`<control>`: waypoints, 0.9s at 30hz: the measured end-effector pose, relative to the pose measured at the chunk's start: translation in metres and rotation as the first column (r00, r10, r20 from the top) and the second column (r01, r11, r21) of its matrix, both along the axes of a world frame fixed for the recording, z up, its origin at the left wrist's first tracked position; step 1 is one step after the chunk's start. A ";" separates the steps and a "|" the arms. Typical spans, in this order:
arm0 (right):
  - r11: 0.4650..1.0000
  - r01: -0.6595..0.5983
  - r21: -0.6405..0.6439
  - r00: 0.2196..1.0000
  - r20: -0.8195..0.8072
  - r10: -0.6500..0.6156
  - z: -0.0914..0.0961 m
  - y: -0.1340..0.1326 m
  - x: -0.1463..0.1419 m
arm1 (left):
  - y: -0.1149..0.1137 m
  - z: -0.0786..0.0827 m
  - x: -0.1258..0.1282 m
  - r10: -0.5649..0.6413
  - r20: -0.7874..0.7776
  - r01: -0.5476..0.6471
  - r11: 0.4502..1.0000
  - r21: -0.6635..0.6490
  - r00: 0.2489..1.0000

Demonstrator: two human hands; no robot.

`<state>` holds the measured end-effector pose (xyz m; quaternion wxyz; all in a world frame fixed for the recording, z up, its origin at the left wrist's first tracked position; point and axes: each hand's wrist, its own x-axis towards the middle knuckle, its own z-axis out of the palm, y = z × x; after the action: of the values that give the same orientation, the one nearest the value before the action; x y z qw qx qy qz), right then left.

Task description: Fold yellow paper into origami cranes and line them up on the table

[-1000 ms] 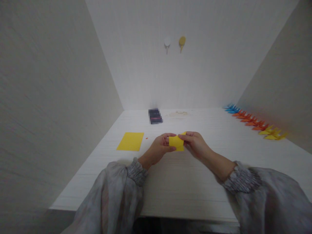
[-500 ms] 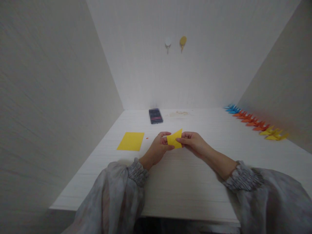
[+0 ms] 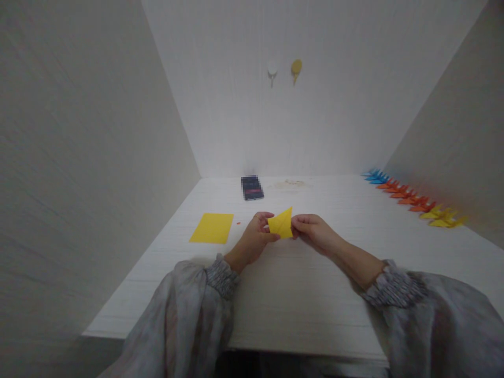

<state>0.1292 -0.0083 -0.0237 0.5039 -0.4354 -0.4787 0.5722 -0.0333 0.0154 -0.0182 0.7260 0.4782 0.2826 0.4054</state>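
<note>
A small piece of folded yellow origami paper (image 3: 281, 224) is held up over the table, a pointed corner rising at its upper right. My left hand (image 3: 255, 236) grips its left side, thumb along the lower edge and fingers behind. At its right edge, my right hand (image 3: 313, 230) has thumb and forefinger closed on the paper's border; the other fingers are curled beneath. A flat yellow paper square (image 3: 211, 228) lies on the table to the left of my left hand.
Folded paper cranes line the right side: blue (image 3: 376, 176), orange-red (image 3: 407, 195) and yellow (image 3: 443, 216). A dark, blurred rectangular object (image 3: 252, 188) lies at the back of the white table (image 3: 307, 294). Two hooks, white (image 3: 272, 69) and yellow (image 3: 296, 67), are on the back wall.
My right thumb has slid off the front of the folded paper to its right edge, uncovering a diagonal crease. The paper has shifted slightly left.
</note>
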 end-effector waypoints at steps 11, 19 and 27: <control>0.992 0.081 -0.100 0.990 -0.107 -0.092 0.009 -0.006 -0.014 | -0.001 -0.001 0.004 -0.168 -0.046 0.169 0.985 0.038 0.985; 0.965 0.239 -0.105 0.927 -0.271 -0.259 0.007 0.000 -0.002 | -0.002 0.000 -0.001 -0.116 -0.074 0.119 0.992 0.032 0.990; 0.953 0.301 0.008 0.917 -0.275 -0.288 0.008 0.002 0.002 | -0.002 0.000 -0.001 -0.048 -0.121 0.049 0.999 0.009 0.992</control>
<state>0.1317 -0.0059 -0.0157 0.6555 -0.4075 -0.3484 0.5318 -0.0344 0.0136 -0.0177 0.7145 0.5128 0.3117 0.3596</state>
